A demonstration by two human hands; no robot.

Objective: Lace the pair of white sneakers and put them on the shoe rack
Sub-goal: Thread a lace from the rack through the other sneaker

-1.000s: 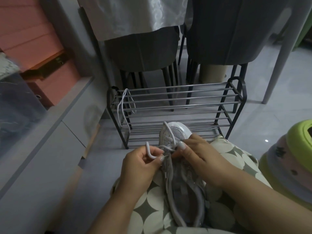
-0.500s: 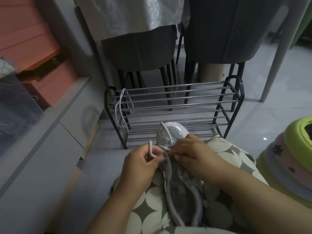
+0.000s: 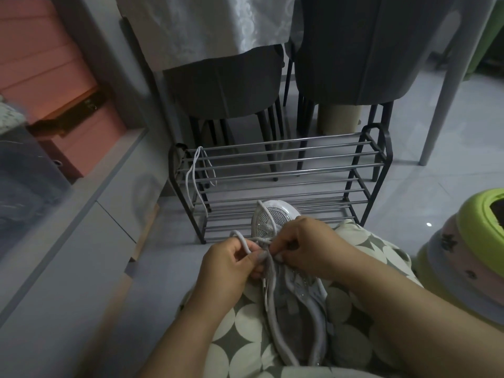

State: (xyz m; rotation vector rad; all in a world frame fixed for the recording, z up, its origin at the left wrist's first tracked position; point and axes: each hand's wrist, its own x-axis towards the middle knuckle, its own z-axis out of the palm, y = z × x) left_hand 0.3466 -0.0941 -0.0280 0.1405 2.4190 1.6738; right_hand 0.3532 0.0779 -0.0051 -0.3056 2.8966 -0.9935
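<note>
A white and grey sneaker [image 3: 293,309] lies on my lap, toe pointing away toward the shoe rack [image 3: 275,181]. My left hand [image 3: 231,271] pinches a loop of the white lace [image 3: 241,240] at the sneaker's left eyelets. My right hand [image 3: 305,246] has its fingers curled on the lace and the upper near the toe. A second white lace [image 3: 195,178] hangs from the left end of the rack's top tier. The other sneaker is not in view.
The black metal rack stands on the tiled floor in front of two dark chairs [image 3: 226,85] and a table with a white cloth [image 3: 207,23]. A grey cabinet [image 3: 81,227] runs along the left. Stacked coloured plastic stools [image 3: 469,249] stand at the right.
Both hands have drawn slightly closer to me along the sneaker's eyelets, and the lace loop in my left hand has shifted a little. The sneaker stays on my lap.
</note>
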